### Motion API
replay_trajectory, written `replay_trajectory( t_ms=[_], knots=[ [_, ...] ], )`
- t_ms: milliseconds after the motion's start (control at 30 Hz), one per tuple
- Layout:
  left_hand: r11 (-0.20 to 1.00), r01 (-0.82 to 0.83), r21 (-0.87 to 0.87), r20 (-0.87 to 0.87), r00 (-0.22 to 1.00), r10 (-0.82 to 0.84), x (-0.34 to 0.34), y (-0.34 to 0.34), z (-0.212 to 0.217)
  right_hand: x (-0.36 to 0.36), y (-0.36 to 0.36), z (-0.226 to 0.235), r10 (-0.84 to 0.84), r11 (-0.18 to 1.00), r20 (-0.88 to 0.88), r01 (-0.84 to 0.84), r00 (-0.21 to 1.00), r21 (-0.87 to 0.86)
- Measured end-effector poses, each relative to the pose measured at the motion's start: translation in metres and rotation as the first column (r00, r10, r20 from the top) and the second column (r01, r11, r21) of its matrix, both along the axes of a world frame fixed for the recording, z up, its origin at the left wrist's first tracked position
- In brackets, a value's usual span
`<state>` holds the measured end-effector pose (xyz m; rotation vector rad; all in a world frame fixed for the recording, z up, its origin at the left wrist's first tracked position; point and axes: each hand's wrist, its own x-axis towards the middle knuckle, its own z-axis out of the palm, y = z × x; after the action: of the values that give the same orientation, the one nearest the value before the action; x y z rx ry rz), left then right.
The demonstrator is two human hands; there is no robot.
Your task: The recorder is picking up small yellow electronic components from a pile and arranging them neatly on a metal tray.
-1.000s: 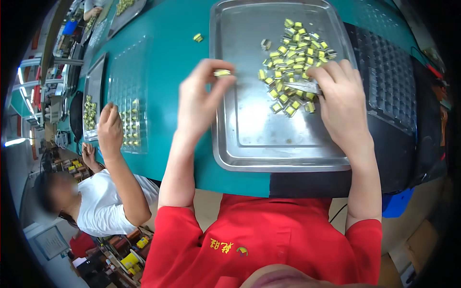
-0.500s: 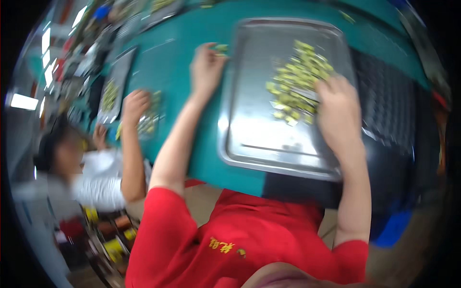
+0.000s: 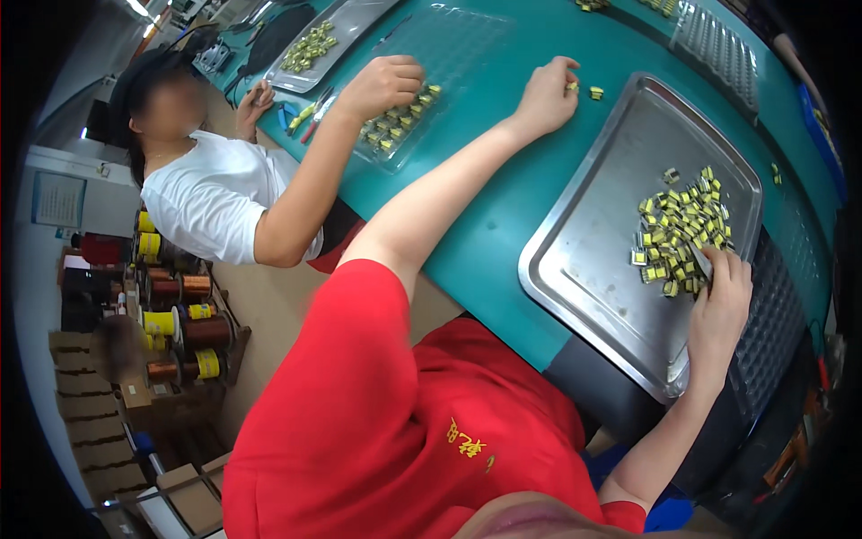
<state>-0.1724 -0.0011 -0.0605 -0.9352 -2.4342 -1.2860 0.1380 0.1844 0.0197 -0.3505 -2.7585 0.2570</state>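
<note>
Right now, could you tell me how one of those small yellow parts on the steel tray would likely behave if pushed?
The small yellow parts look blocky and flat-sided, so one would probably slide, not roll. On the smooth steel tray it likely skids easily. Being tiny, it seems light; the right hand rests at the pile's edge.

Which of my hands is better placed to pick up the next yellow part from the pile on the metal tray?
Right. Your right hand rests on the metal tray, fingertips touching the pile of yellow parts. Your left hand is stretched out beyond the tray over the green table, by a loose part.
</note>
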Motion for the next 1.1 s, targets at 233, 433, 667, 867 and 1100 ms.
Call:
replay_trajectory(
  t_ms=[233, 433, 667, 867, 1100],
  knots=[
    [0.99, -0.038, -0.138, -0.273, 0.962, -0.001, -0.003, -0.004, -0.004, -0.001, 0.004, -0.001, -0.02, 0.998, -0.019, 0.021, 1.0, 0.053],
    [0.991, -0.025, -0.129, -0.147, 0.989, 0.006, -0.008, 0.003, 0.005, -0.003, 0.006, -0.002, -0.017, 0.999, -0.001, 0.017, 1.0, 0.04],
    [0.995, 0.039, -0.097, -0.171, 0.984, -0.056, -0.005, 0.022, -0.006, 0.0, 0.007, 0.004, 0.05, 0.999, -0.047, -0.05, 0.998, 0.014],
    [0.968, 0.047, -0.248, -0.292, 0.949, -0.12, 0.006, 0.031, 0.001, -0.003, 0.006, 0.001, 0.034, 0.999, -0.065, -0.033, 0.997, 0.005],
    [0.951, 0.001, -0.31, -0.292, 0.952, -0.096, 0.0, 0.033, -0.003, 0.002, 0.01, 0.001, 0.032, 0.999, -0.087, -0.028, 0.996, 0.047]
  ],
)
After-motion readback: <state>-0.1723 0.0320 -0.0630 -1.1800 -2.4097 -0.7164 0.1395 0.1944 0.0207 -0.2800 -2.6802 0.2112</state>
